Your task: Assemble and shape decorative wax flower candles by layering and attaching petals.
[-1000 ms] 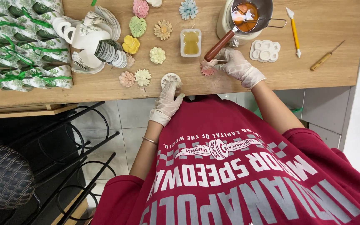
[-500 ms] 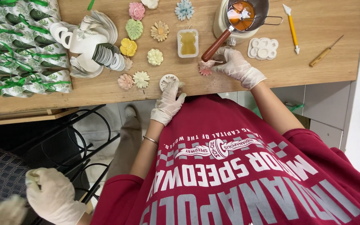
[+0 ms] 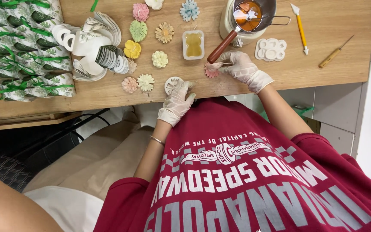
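Steadying a pink flower (image 3: 211,72), right hand (image 3: 242,68) fingers pinched it; left hand (image 3: 177,99) fingers lay spread on a white mould (image 3: 171,83).

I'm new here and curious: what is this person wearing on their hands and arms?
Both the left hand and the right hand wear thin, pale disposable gloves ending at the wrist. A slim bangle circles the left forearm. The forearms are bare below short dark-red T-shirt sleeves.

Co-worker (image 3: 65,172) moved in at lower left, gloved hands gone.
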